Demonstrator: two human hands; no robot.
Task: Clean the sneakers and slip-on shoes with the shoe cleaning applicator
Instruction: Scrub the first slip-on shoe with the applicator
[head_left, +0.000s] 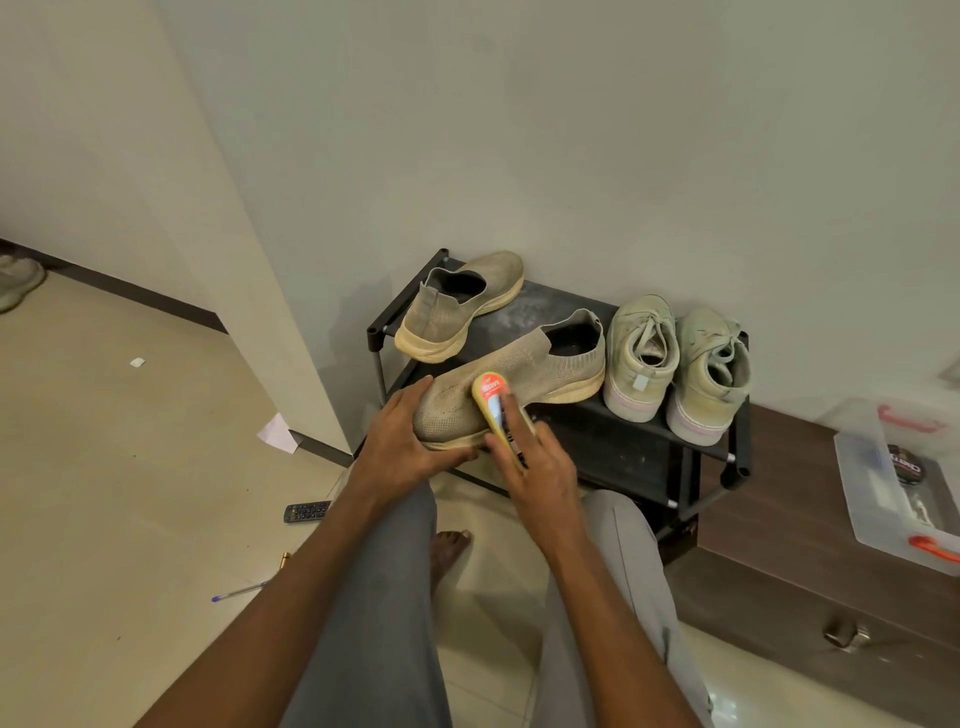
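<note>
Left hand grips the slip-on shoe, hiding its toe; right hand holds the applicator, covering its lower end. 2 sneakers stand beyond the right hand.

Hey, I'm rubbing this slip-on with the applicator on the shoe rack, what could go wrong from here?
The slip-on shoe overhangs the rack's front edge, steadied only by your left hand; easing off could let it tip to the floor. Your right hand holds the applicator with one finger along its top, so it might slip. The sneakers sit close, so stray strokes may mark them.
</note>
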